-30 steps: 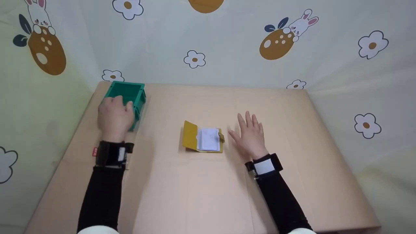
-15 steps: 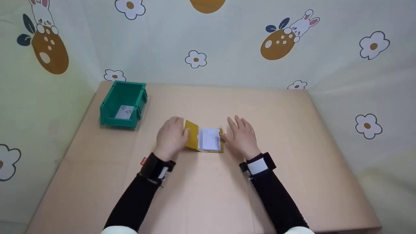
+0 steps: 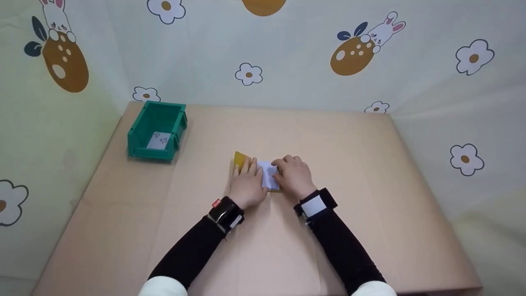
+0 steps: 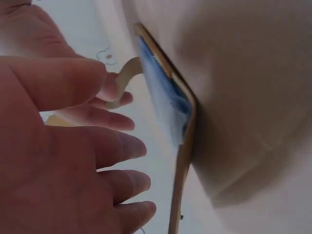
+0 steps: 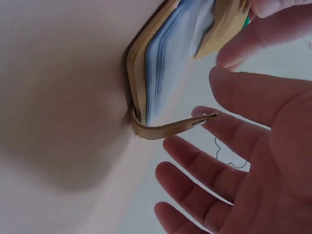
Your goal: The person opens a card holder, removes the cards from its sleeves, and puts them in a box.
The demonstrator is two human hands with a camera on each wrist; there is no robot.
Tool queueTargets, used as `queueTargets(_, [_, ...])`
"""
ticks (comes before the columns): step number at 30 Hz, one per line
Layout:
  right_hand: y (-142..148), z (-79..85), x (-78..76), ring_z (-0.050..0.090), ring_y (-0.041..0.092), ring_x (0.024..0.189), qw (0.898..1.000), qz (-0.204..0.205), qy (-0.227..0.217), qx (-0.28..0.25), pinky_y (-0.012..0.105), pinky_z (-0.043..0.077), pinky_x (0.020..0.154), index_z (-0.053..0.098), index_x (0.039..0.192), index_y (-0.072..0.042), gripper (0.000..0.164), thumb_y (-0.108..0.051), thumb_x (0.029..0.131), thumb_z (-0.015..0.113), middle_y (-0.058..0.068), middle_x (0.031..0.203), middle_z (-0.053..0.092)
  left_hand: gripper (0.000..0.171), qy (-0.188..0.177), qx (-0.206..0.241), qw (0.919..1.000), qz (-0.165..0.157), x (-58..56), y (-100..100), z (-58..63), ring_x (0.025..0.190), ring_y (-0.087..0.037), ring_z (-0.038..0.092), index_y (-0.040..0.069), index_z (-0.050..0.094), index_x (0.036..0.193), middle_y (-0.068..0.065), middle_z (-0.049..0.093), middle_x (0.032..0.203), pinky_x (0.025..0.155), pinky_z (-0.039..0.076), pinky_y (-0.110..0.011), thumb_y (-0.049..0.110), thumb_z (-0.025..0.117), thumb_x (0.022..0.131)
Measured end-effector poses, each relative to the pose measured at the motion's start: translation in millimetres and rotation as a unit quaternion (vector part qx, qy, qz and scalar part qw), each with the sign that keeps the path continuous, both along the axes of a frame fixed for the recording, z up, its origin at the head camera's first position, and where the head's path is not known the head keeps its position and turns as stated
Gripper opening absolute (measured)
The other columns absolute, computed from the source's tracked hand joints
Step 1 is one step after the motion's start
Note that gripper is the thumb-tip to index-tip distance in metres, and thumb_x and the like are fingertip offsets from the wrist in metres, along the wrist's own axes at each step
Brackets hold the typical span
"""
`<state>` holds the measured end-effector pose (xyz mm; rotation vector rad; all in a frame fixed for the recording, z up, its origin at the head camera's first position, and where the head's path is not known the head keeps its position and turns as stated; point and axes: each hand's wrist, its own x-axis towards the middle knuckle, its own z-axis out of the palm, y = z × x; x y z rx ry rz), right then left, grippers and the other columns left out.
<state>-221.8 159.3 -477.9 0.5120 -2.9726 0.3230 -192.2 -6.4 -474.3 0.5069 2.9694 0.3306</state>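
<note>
A small mustard-yellow card holder lies spread on the table, its cover raised at the left. Clear plastic sleeves are stacked inside. My left hand is over the cover and part of the sleeves, fingers extended; the left wrist view shows the palm facing them. On the other side, my right hand is at the clasp edge with fingers slightly bent. A narrow strap sticks up from that edge, its tip overlapping the right index finger, with the thumb apart from it.
A green plastic bin stands at the table's back left. Inside it lies a white card with printed drawings. The tan tabletop meets a patterned curtain at the back and sides.
My left hand has come right from the green bin to the card holder's cover. My right hand has shifted left to the strap, its fingers bending. The white card in the bin is now uncovered.
</note>
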Motion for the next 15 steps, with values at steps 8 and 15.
queueTargets(8, [-4.6, -3.0, -6.6, 0.058, 0.026, 0.087, 0.999, -0.033, -0.028, 0.006, 0.04, 0.051, 0.071, 0.075, 0.089, -0.011, 0.011, -0.01, 0.09, 0.065, 0.006, 0.092, 0.062, 0.061, -0.019, 0.021, 0.9995, 0.011, -6.7, -4.4, -4.8, 0.14, -0.04, 0.031, -0.004, 0.049, 0.141, -0.024, 0.036, 0.152, 0.111, 0.026, -0.055, 0.035, 0.061, 0.094])
queueTargets(15, [-0.6, -6.9, -1.8, 0.061, 0.027, 0.09, 1.0, -0.018, -0.022, -0.007, 0.04, 0.053, 0.071, 0.079, 0.095, -0.012, 0.015, -0.009, 0.091, 0.064, 0.006, 0.095, 0.064, 0.055, -0.006, 0.022, 0.9996, 0.015, -8.7, -7.0, -9.1, 0.134, -0.039, 0.039, -0.001, 0.057, 0.135, -0.022, 0.044, 0.146, 0.107, 0.034, -0.053, 0.034, 0.063, 0.092])
